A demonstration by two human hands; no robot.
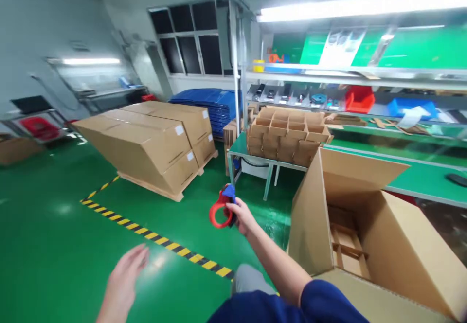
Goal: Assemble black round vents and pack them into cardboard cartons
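Note:
My right hand [242, 216] is closed around a red and blue packing tape dispenser [220, 211], held out over the green floor. Its red ring faces left and its blue part points up. At the lower left, my left hand [126, 274] hangs in the air, slightly blurred, with its fingers loosely stretched and nothing seen in it. To the right of my right arm stands a large open cardboard box [310, 221], flaps raised, with cardboard dividers [350, 250] inside at the bottom.
Closed cartons [160, 143] are stacked on a wooden pallet [153, 187] beside yellow-black floor tape [160, 240]. Cardboard dividers [288, 133] stand on a green-topped table [239, 145]. Behind are a stack of blue sheets [207, 99] and shelves holding a red bin [359, 99] and a blue bin [412, 108].

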